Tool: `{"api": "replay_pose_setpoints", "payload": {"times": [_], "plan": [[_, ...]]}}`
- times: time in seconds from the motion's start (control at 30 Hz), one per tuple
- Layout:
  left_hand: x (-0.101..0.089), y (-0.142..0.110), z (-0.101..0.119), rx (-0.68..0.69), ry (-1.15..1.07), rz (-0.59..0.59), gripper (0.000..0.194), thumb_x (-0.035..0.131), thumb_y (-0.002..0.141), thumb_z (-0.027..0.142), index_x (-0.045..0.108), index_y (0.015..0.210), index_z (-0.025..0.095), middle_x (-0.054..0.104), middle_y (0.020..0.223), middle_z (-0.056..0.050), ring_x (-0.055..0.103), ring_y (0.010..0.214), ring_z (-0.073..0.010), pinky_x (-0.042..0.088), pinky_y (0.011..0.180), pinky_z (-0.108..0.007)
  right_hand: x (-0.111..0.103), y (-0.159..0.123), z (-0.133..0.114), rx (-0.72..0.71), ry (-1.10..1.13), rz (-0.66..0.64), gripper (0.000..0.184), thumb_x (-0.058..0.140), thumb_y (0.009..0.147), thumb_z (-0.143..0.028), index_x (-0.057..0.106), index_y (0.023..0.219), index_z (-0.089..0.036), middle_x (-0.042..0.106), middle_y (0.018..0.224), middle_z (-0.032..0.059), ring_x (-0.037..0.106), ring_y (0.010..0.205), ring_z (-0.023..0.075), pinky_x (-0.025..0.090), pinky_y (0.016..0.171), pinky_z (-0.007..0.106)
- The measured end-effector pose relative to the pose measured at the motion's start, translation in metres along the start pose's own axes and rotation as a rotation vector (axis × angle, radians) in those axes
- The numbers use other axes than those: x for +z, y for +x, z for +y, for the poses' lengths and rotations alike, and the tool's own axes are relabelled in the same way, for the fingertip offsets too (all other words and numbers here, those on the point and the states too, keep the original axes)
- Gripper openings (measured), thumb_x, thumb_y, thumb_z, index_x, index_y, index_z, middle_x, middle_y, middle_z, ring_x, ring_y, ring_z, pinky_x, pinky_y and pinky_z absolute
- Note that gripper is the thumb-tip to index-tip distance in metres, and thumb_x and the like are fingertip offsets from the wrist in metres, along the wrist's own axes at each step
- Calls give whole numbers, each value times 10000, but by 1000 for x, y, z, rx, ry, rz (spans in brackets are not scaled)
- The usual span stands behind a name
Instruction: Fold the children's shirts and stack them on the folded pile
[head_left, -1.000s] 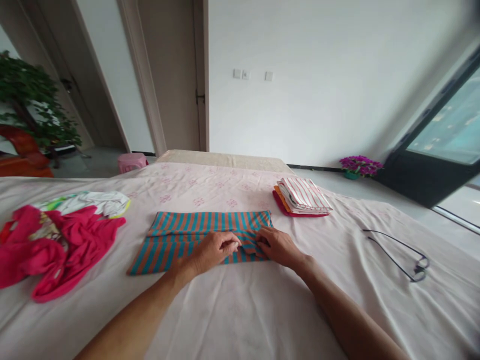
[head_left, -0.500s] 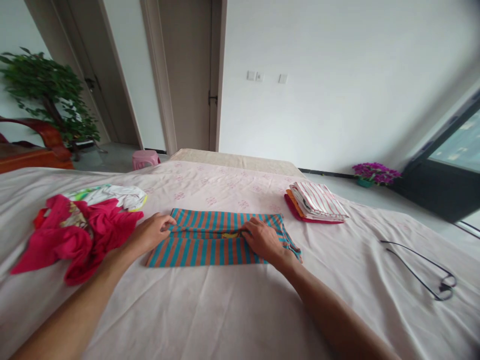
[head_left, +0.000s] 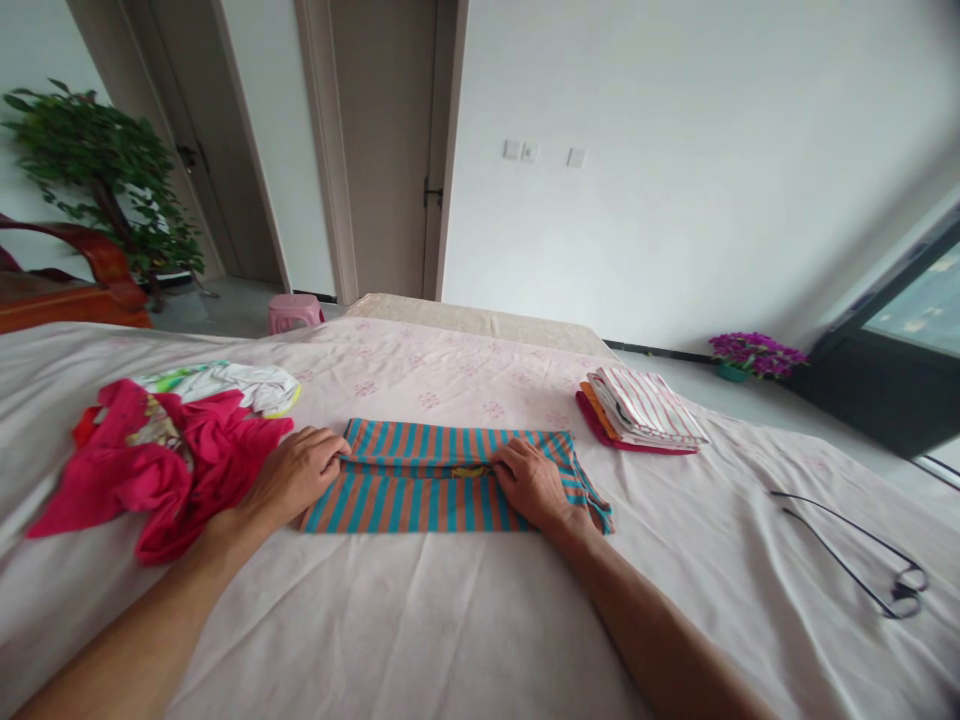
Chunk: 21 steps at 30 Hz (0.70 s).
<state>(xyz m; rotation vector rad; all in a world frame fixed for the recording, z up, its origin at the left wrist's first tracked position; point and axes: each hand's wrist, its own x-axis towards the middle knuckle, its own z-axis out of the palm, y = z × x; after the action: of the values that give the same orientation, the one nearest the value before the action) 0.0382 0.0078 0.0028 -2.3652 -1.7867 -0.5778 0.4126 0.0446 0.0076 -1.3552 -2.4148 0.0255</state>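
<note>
A folded shirt (head_left: 420, 505) with teal and brown stripes lies in front of me on the bed. Its near and far sides are turned in toward the middle, and a bit of yellow print shows in the narrow gap between them. At the shirt's left end, my left hand (head_left: 301, 466) has its fingers closed on the cloth. My right hand (head_left: 531, 482) rests on the right part, fingers curled over the inner edge of the fold. The fingertips of both hands are partly hidden. Past my right hand, the shirt's right end looks loose and bunched.
Crumpled pink clothing (head_left: 202, 440) lies by my left forearm, a white garment (head_left: 255, 387) behind it. To the right sit a stack of folded clothes (head_left: 645, 410) and eyeglasses (head_left: 855, 550) on the pale bedsheet (head_left: 420, 630). A pink stool (head_left: 295, 311) stands beyond the bed.
My left hand has come lower over the shirt's left end, and the gap between the turned-in sides looks narrower. My right hand keeps its place. The view has shifted slightly.
</note>
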Motion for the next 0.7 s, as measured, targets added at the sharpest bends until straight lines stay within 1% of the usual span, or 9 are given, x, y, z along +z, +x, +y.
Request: {"api": "replay_pose_setpoints", "payload": {"times": [0.1,0.2,0.27,0.37,0.43,0.5,0.57,0.63,0.7], "plan": [[-2,0,-2,-39,2,-95,286,440,766,90,671,849,237,691,888,-31,615,899,-211,448,850,-338,-1,-2,0,-52,-30,-3,174,494,929,-210,667,936,-221,613,949,38,526,931,173,383,833,268],[-5,3,4,-126,31,-111,301,426,765,82,679,804,240,689,860,-43,625,854,-220,450,786,-338,-2,-3,-2,-94,-86,9,156,522,908,-225,678,909,-215,619,920,53,494,944,206,354,868,319],[-7,10,16,-150,9,-89,322,403,763,71,677,796,235,693,880,-49,636,856,-222,458,773,-336,-3,-3,-3,-120,-86,12,169,523,902,-219,690,930,-215,630,933,59,486,946,215,345,872,340],[-4,27,45,-101,-156,-76,381,351,795,67,680,900,228,707,987,-41,651,946,-196,480,846,-318,-2,-3,-1,-186,-38,-15,236,506,896,-188,716,994,-235,645,976,59,491,949,214,352,863,346],[5,39,64,-31,-250,-65,387,332,876,141,672,1041,220,702,1107,-47,634,1060,-184,465,945,-320,0,-3,2,-225,0,-41,288,499,888,-166,725,1044,-255,650,1001,58,502,955,211,367,856,340],[20,49,75,30,-253,-71,393,334,941,269,640,1177,198,661,1247,-77,575,1200,-199,412,1047,-353,1,-5,4,-245,32,-57,330,499,873,-142,727,1077,-266,654,1012,56,518,957,205,384,857,333],[36,52,78,16,-173,-93,441,371,952,387,602,1267,182,576,1380,-123,486,1317,-248,338,1115,-425,1,-6,6,-254,61,-68,359,507,848,-118,727,1088,-269,662,1016,50,537,962,199,399,868,325],[50,50,74,-34,-78,-111,500,411,939,461,551,1341,199,475,1475,-146,397,1389,-299,269,1140,-503,-3,-8,7,-245,97,-85,369,509,827,-102,729,1075,-266,674,1015,39,558,971,191,409,886,309],[58,46,69,-65,-12,-124,548,421,932,505,497,1396,224,402,1524,-153,344,1417,-330,223,1143,-550,-10,-7,8,-177,135,-89,350,487,841,-103,730,1044,-252,690,1003,29,585,978,179,416,903,286]]}}
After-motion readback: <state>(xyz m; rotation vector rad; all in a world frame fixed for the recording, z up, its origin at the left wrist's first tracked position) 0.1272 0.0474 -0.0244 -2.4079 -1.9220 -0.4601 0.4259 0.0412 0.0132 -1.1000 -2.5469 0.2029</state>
